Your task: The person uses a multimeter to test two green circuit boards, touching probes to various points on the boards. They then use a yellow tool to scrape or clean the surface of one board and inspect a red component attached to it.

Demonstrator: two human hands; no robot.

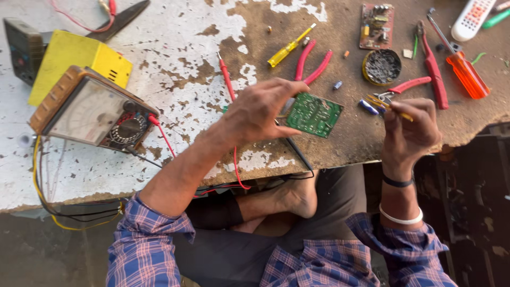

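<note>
My left hand (261, 110) grips a small green circuit board (314, 114) by its left edge, holding it tilted above the worn table (175, 64). My right hand (410, 126) is raised to the right of the board and pinches a thin yellow-handled tool (390, 106) with a metal tip, which points left. A red probe (227, 78) and a black probe (297, 151) lie under my left hand, wired to an analog multimeter (93, 110) at the left.
A yellow box (79, 61) stands behind the meter. Red-handled pliers (313, 64), a yellow screwdriver (287, 49), an orange screwdriver (462, 66), a round tin (381, 67), a brown circuit board (377, 25) and a white remote (473, 18) lie at the back right. The table edge runs near my lap.
</note>
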